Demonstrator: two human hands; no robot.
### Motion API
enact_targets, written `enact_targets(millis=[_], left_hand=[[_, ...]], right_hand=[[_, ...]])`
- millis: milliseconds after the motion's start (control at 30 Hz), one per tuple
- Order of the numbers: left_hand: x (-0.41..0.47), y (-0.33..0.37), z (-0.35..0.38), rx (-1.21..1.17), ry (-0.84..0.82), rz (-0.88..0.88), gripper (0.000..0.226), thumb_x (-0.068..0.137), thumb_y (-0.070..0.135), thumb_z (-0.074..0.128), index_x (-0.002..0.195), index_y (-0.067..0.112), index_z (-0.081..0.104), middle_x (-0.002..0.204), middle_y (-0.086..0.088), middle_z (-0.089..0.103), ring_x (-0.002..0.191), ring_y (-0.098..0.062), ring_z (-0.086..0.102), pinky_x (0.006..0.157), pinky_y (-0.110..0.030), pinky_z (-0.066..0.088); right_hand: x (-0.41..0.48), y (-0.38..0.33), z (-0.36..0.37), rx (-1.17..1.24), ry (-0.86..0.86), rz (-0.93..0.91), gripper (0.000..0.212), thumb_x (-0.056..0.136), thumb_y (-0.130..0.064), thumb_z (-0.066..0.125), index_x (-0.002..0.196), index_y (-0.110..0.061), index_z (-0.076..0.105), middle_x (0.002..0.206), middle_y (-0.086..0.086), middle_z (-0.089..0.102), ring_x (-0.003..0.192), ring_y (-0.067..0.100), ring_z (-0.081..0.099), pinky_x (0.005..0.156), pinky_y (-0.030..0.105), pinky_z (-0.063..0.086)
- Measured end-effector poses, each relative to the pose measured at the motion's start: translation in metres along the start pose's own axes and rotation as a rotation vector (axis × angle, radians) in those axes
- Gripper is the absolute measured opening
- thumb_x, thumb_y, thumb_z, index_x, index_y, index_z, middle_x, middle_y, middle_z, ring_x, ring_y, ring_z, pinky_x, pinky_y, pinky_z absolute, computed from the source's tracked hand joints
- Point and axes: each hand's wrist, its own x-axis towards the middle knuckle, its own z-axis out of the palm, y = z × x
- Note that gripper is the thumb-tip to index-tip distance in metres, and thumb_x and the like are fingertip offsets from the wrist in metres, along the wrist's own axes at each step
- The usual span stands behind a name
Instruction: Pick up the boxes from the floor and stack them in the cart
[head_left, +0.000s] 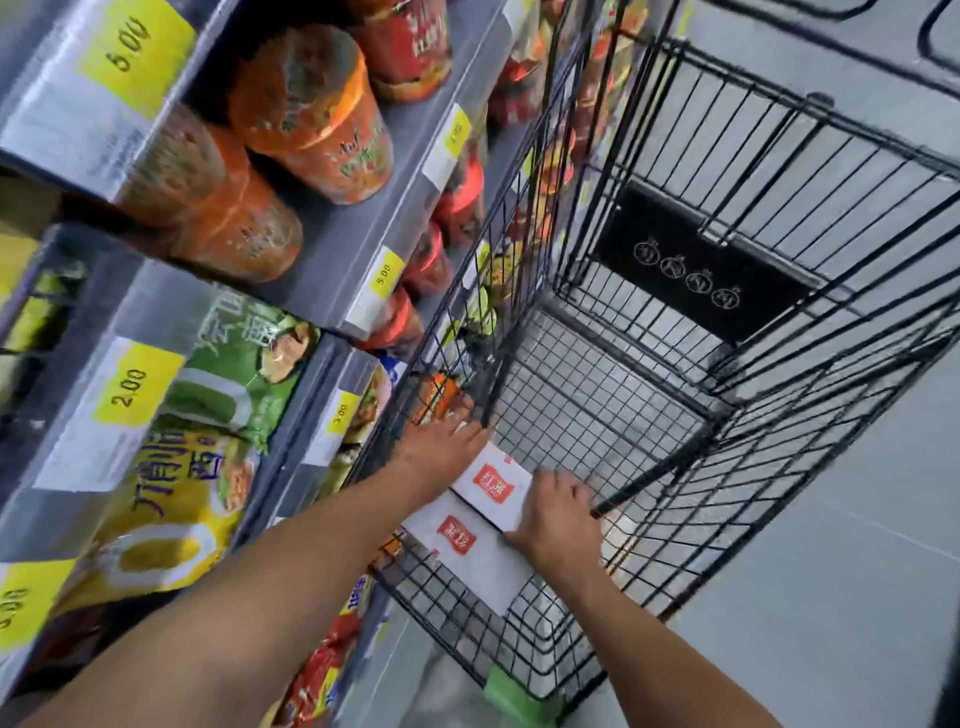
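Both hands reach down into the black wire cart (675, 332), which stands on the grey floor (831, 571) just beside a run of store shelves (332, 244). Inside the cart, at the end nearest the person, two white boxes with red labels lie flat. The upper box (493, 486) rests partly on top of the lower box (467, 551), its far end reaching further into the cart. The left hand (441, 441) lies with fingers spread against the far left corner of the upper box, close to the cart's shelf-side wall; the fingers look extended rather than curled, pressing on the box and not wrapped round it. The right hand (558, 525) sits on the near right edge of the same box, fingers bent over that edge in a loose hold. The rest of the cart's mesh bottom, beyond the boxes, is bare, and a black plate (701, 265) with white markings hangs on its far end wall. On the shelves beside the cart stand orange noodle cups (311, 114) above, with green and yellow food packets (208, 441) below and yellow price tags (130, 387) along the shelf edges.
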Motion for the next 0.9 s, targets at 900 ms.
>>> enact_targets(millis=[900], left_hand=[[-0.03, 0.016, -0.049, -0.141, 0.083, 0.014, 0.088, 0.095, 0.018, 0.068, 0.163, 0.009, 0.013, 0.172, -0.008, 0.01, 0.158, -0.024, 0.005, 0.128, -0.042, 0.016]], right_hand=[[-0.016, -0.001, -0.05, -0.174, -0.052, -0.132, 0.12, 0.072, -0.069, 0.076, 0.16, -0.017, 0.014, 0.164, 0.005, 0.022, 0.15, 0.027, 0.022, 0.121, 0.052, 0.029]])
